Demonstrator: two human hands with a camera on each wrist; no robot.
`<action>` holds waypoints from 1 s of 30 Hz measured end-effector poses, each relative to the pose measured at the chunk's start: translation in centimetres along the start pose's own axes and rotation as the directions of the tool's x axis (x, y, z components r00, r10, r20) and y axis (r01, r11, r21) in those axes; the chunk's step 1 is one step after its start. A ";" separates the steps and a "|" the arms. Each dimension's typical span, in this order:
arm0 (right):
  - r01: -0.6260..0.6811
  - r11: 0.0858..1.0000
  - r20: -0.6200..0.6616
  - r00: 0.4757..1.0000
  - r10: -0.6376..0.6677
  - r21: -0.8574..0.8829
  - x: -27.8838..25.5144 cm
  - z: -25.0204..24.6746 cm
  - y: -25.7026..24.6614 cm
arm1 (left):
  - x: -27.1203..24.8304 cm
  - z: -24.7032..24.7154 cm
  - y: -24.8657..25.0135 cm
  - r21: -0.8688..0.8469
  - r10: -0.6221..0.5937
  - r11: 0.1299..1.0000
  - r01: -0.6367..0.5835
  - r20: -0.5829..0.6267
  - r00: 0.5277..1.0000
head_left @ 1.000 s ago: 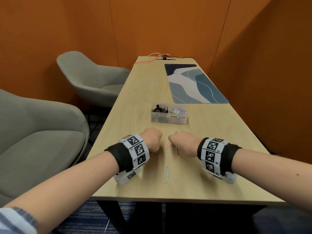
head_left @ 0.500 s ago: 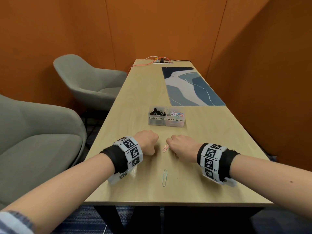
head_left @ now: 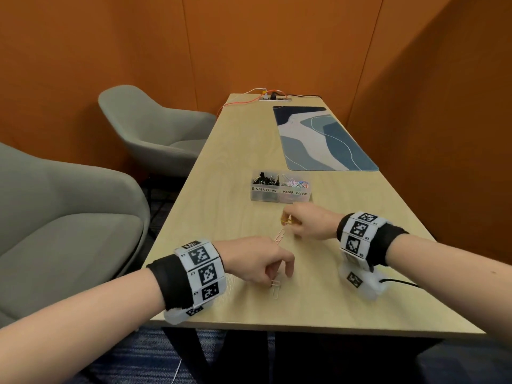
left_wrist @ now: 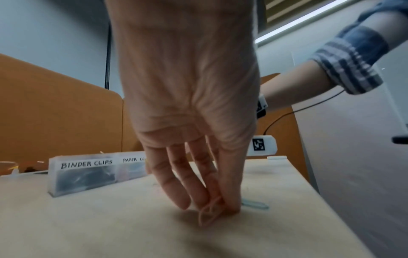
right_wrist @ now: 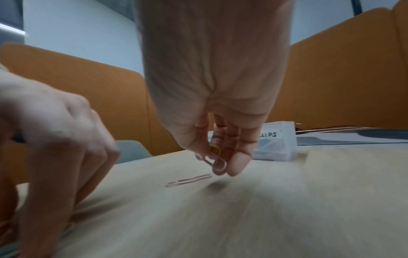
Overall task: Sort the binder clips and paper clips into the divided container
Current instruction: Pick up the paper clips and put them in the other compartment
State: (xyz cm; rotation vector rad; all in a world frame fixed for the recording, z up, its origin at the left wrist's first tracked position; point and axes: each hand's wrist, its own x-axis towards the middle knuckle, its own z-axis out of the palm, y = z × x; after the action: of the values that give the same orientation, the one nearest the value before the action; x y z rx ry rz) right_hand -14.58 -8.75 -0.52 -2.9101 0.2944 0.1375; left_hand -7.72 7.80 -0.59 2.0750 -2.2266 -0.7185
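The clear divided container (head_left: 279, 196) stands mid-table, its left half labelled BINDER CLIPS with black clips and its right half PAPER CLIPS with coloured ones. My right hand (head_left: 289, 220) hovers just in front of it and pinches a yellow and a pink paper clip (right_wrist: 215, 158). A pink paper clip (head_left: 279, 236) lies on the table between my hands. My left hand (head_left: 277, 278) reaches down near the front edge, fingertips at a pale green paper clip (head_left: 275, 290). In the left wrist view its fingers pinch an orange-pink paper clip (left_wrist: 208, 214), with the green clip (left_wrist: 256, 204) lying beside the thumb.
A blue patterned desk mat (head_left: 321, 139) lies at the far right of the wooden table (head_left: 221, 206). Cables and a socket strip (head_left: 274, 97) sit at the far end. Two grey armchairs (head_left: 155, 128) stand to the left. Orange walls close in on the right and behind.
My left hand has pulled back toward the near edge, down onto the pale green clip. My right hand has lifted off the table with its clips and moved toward the container.
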 end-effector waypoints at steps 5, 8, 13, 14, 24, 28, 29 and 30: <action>0.040 0.997 0.074 0.997 -0.035 -0.060 0.4 1.3 -1.4 | 0.1 0.0 0.0 0.005 -0.001 1.000 0.001 -0.024 1.000; 0.049 0.994 0.079 0.996 -0.042 -0.093 0.2 1.6 -1.1 | 0.2 -0.2 -0.5 0.007 -0.027 1.000 0.028 -0.045 0.999; 0.031 0.994 0.049 0.998 -0.026 -0.106 -0.9 1.6 -0.2 | 0.8 -0.3 -1.5 0.028 -0.092 0.995 0.094 -0.073 0.993; 0.031 0.994 0.041 0.999 -0.027 -0.105 -1.0 1.7 0.0 | 0.9 -0.4 -1.7 0.018 -0.103 0.994 0.105 -0.075 0.992; 0.069 0.997 0.044 0.997 -0.068 -0.031 -2.3 1.3 1.4 | 0.8 -2.7 -4.6 -0.136 -0.267 0.957 0.254 -0.080 0.961; 0.091 0.992 0.121 0.989 -0.080 -0.088 -2.5 1.0 1.3 | 2.2 -6.0 -6.1 -0.372 -0.391 0.880 0.294 -0.219 0.894; 0.098 0.989 0.121 0.989 -0.085 -0.109 -2.5 1.1 1.2 | 3.1 -6.8 -6.3 -0.411 -0.425 0.862 0.296 -0.268 0.865; 0.102 0.986 0.119 0.989 -0.087 -0.128 -2.5 1.3 1.1 | 4.0 -7.4 -6.4 -0.446 -0.459 0.843 0.301 -0.306 0.834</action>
State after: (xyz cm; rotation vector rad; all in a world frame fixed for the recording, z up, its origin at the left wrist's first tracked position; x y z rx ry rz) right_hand -17.35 -9.05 -1.70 -3.0273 0.1324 0.3177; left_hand 0.16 1.52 2.72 2.2294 -1.3382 -0.6008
